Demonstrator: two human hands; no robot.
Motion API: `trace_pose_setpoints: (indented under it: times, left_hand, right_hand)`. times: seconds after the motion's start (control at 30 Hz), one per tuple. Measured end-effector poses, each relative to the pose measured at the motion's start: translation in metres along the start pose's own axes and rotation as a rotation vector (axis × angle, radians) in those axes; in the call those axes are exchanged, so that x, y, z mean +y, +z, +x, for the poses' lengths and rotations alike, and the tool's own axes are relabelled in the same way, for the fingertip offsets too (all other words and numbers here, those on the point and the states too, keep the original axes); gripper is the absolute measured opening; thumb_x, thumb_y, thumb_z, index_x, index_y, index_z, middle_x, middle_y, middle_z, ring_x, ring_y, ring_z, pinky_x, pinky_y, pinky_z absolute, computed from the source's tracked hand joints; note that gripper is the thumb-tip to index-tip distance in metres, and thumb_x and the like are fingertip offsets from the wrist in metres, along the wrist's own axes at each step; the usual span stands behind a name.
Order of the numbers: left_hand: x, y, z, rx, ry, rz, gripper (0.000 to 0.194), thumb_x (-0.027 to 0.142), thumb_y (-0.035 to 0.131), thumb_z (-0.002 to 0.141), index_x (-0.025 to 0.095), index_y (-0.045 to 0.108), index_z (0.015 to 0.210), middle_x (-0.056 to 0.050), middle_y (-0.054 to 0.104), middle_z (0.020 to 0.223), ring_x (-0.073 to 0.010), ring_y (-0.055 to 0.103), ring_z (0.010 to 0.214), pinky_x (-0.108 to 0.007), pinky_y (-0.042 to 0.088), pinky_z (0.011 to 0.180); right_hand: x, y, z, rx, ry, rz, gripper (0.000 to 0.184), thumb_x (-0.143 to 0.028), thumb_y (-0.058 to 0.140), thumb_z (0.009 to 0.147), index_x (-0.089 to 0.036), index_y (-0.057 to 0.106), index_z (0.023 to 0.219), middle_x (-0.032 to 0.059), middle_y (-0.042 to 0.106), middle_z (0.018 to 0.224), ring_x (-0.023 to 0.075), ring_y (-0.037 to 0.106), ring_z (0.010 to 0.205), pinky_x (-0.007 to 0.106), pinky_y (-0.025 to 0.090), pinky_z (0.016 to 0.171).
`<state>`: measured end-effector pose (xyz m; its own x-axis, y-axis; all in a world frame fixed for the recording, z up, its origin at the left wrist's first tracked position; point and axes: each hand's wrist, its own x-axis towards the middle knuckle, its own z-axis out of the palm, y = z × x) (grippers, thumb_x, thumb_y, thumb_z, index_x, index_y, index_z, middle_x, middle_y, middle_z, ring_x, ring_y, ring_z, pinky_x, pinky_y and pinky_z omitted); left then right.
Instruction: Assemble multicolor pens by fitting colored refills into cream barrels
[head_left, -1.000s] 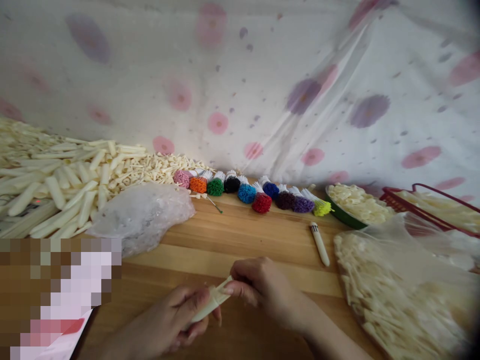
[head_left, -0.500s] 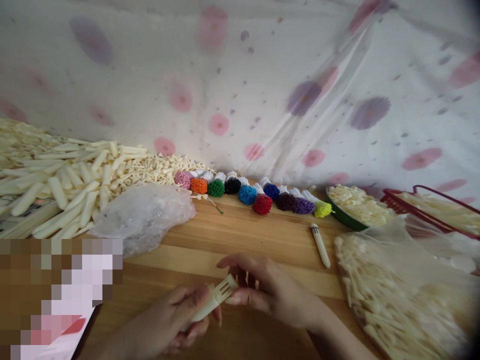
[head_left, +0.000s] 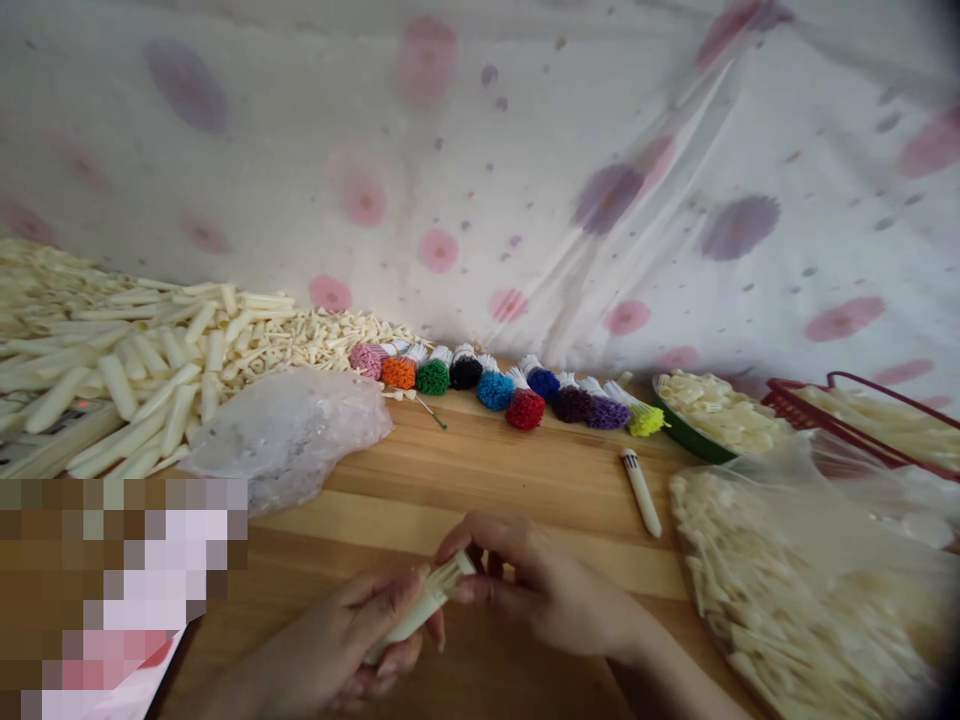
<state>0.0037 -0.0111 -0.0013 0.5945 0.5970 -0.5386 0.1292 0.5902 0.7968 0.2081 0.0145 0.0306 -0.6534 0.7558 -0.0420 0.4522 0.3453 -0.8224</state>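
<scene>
Left hand [head_left: 379,622] wraps a cream pen barrel [head_left: 421,614], tilted above the wooden table [head_left: 480,465]. Right hand [head_left: 538,582] pinches its slotted end [head_left: 451,573], thumb against curled forefinger. Step seems to be working that end; next move likely calls for steady left grip.

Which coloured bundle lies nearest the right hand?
The red bundle: it sits straight beyond the right hand, in front of the dark blue bundle; the others lie farther off.
</scene>
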Motion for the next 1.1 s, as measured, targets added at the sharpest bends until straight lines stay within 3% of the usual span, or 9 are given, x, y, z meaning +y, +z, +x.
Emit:
trace_pose_setpoints:
  times: [0.1,0.17,0.33,0.43,0.63,0.73,0.83,0.97,1.1]
  left_hand:
    - [-0.002,-0.001,0.002,0.01,0.0,-0.005,0.056,0.071,0.045,0.073,0.018,0.057,0.081,0.011,0.036,0.052,-0.0038,0.018,0.038,-0.022,0.007,0.036]
    - [-0.004,0.0,0.004,0.019,-0.001,0.002,0.057,0.072,0.045,0.072,0.017,0.058,0.082,0.01,0.037,0.052,-0.0038,0.019,0.039,-0.022,0.007,0.036]
    - [-0.001,0.0,0.003,0.03,0.003,-0.004,0.055,0.071,0.045,0.073,0.018,0.057,0.081,0.011,0.036,0.052,-0.0036,0.017,0.039,-0.022,0.007,0.037]
    - [-0.001,0.0,0.003,0.032,-0.002,0.001,0.055,0.072,0.045,0.072,0.018,0.056,0.08,0.011,0.036,0.051,-0.0039,0.017,0.039,-0.022,0.007,0.037]
    - [-0.008,0.001,0.006,0.027,-0.021,0.011,0.059,0.074,0.043,0.071,0.018,0.056,0.083,0.011,0.037,0.052,-0.0038,0.019,0.038,-0.022,0.008,0.036]
    - [-0.006,0.0,0.005,0.016,-0.027,-0.039,0.058,0.073,0.045,0.071,0.018,0.056,0.083,0.011,0.037,0.052,-0.0034,0.018,0.038,-0.021,0.006,0.036]
    - [-0.002,-0.001,0.001,-0.024,-0.028,-0.132,0.053,0.07,0.05,0.071,0.018,0.055,0.082,0.012,0.034,0.05,-0.0032,0.014,0.037,-0.021,0.003,0.036]
    - [0.0,-0.002,0.002,-0.075,-0.051,-0.228,0.052,0.069,0.055,0.067,0.019,0.054,0.08,0.013,0.031,0.047,-0.0032,0.01,0.036,-0.021,0.001,0.036]
    - [-0.004,-0.001,0.006,-0.011,-0.058,-0.178,0.053,0.071,0.052,0.069,0.018,0.055,0.08,0.012,0.034,0.048,-0.0032,0.013,0.036,-0.02,0.003,0.035]
  right_hand:
    - [0.002,0.004,0.003,0.045,0.092,-0.142,0.04,-0.048,0.044,0.09,-0.014,0.06,0.076,-0.0015,0.051,0.061,0.0096,0.043,0.054,0.02,0.03,0.05]
    - [0.004,0.005,0.005,0.053,0.14,-0.166,0.046,-0.051,0.043,0.089,-0.014,0.059,0.068,-0.0024,0.048,0.056,0.009,0.039,0.05,0.021,0.027,0.047]
    - [0.0,-0.001,0.002,-0.032,0.041,0.067,0.028,-0.041,0.052,0.087,-0.017,0.059,0.1,-0.0009,0.056,0.074,0.0106,0.047,0.064,0.019,0.037,0.057]
    - [-0.002,0.003,0.003,-0.013,0.029,-0.025,0.022,-0.036,0.049,0.089,-0.016,0.06,0.091,-0.0003,0.058,0.074,0.0103,0.048,0.063,0.02,0.036,0.058]
    - [0.004,0.015,0.006,0.036,0.223,-0.197,0.049,-0.049,0.039,0.091,-0.014,0.054,0.059,-0.0046,0.038,0.05,0.0079,0.032,0.046,0.022,0.023,0.044]
    - [0.006,0.006,0.003,-0.018,0.147,-0.016,0.041,-0.051,0.044,0.089,-0.014,0.061,0.087,-0.0017,0.049,0.064,0.0098,0.042,0.057,0.02,0.032,0.051]
    - [0.005,-0.001,0.002,-0.03,0.048,0.182,0.041,-0.051,0.049,0.086,-0.018,0.052,0.111,-0.0004,0.051,0.079,0.0113,0.046,0.068,0.022,0.039,0.061]
    - [0.006,0.006,0.005,0.057,0.053,0.089,0.037,-0.051,0.042,0.089,-0.016,0.055,0.083,-0.0029,0.046,0.067,0.0098,0.039,0.06,0.021,0.033,0.054]
    - [0.011,0.019,0.009,0.172,0.151,-0.043,0.049,-0.056,0.038,0.088,-0.015,0.051,0.065,-0.0052,0.039,0.055,0.008,0.031,0.051,0.022,0.025,0.047]
